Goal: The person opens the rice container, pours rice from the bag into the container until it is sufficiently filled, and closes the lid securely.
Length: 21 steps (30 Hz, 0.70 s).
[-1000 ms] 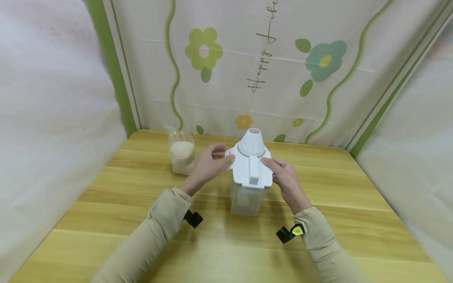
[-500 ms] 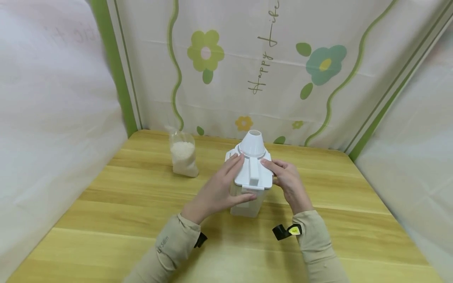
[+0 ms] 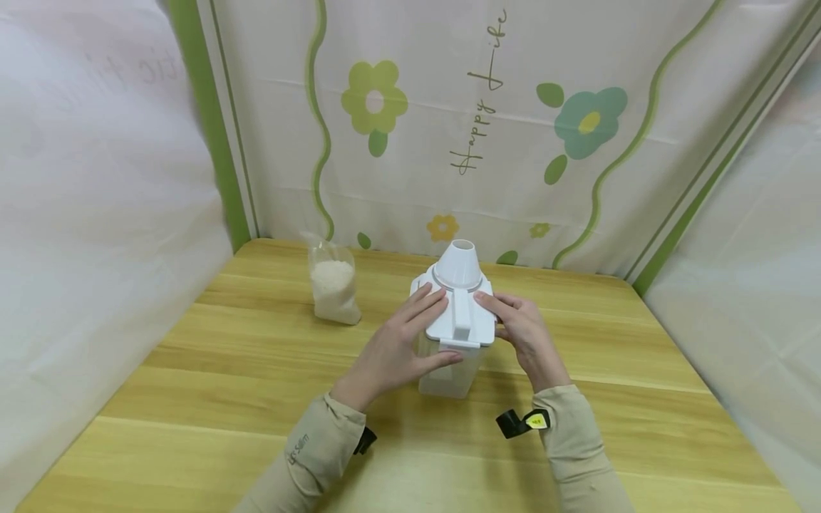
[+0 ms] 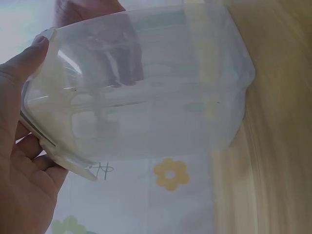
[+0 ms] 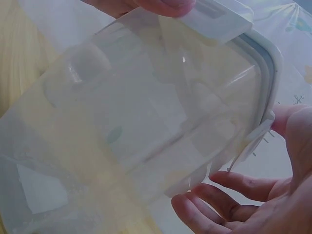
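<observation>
A clear plastic storage container [image 3: 447, 376] stands upright on the wooden table. Its white lid [image 3: 439, 329] carries a handle bar and a white cone-shaped cap [image 3: 458, 267]. My left hand [image 3: 398, 349] lays its fingers across the lid's left part, while its thumb reaches the front clip [image 3: 459, 343]. At the right edge, my right hand [image 3: 522, 331] has its thumb on top of the lid and its fingers along the side. The right wrist view shows those fingers by a flipped-out side clip [image 5: 251, 141]. Through the transparent wall [image 4: 161, 87] no contents show.
A clear bag of white grains [image 3: 335, 288], like rice, stands to the left behind the container. The wooden table [image 3: 205, 370] ends at a flowered curtain [image 3: 410, 164] at the back, with pale curtains on both sides.
My left hand has moved from the lid's left side to its front-left part, fingers on top and thumb at the front clip. The right hand stays at the right edge.
</observation>
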Each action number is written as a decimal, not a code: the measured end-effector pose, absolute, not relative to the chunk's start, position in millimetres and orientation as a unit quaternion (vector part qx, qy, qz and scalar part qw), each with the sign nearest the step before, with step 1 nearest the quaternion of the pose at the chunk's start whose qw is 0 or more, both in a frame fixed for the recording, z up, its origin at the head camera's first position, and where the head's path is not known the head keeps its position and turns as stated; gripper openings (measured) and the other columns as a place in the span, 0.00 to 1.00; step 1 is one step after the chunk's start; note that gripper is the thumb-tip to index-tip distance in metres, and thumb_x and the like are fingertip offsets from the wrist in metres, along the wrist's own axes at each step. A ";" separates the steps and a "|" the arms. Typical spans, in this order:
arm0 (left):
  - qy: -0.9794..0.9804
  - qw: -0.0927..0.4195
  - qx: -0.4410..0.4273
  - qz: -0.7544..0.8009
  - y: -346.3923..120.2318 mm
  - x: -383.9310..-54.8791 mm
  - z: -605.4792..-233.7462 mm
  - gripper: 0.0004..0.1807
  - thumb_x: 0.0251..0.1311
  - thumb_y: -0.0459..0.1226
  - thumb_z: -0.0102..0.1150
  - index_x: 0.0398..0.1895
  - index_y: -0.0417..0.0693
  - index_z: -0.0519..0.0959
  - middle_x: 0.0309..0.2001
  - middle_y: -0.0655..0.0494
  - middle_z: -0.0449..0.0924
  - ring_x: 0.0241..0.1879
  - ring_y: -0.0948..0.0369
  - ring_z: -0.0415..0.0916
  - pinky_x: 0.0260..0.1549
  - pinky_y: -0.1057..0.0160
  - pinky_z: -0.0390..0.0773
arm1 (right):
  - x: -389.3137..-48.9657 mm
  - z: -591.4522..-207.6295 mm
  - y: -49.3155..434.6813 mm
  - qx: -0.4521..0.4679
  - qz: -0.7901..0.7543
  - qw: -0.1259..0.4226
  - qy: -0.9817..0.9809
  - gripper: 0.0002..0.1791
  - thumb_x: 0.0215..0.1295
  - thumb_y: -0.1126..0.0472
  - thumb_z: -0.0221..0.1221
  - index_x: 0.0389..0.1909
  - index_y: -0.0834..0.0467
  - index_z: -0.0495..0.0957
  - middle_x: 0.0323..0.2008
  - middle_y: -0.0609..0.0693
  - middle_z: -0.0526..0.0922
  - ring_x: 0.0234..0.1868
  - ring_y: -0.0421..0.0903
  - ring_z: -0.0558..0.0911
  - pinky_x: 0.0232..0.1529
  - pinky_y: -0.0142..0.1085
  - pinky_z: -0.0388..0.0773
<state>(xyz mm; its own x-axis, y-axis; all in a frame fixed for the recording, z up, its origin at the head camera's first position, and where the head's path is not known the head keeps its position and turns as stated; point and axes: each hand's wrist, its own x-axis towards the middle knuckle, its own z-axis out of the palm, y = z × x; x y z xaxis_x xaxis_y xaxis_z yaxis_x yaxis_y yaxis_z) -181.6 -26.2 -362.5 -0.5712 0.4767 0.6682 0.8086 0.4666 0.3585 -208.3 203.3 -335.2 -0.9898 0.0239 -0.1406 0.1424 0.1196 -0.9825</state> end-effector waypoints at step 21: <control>-0.801 0.262 -0.403 -0.356 -25.2 -182.2 -368.7 0.44 0.50 0.50 0.75 0.68 0.41 0.70 0.70 0.50 0.65 0.72 0.51 0.53 0.67 0.56 0.60 | -207.3 -337.2 205.5 0.051 -0.672 0.046 0.737 0.34 0.62 0.45 0.67 0.59 0.68 0.75 0.43 0.53 0.82 0.41 0.45 0.81 0.40 0.36 0.81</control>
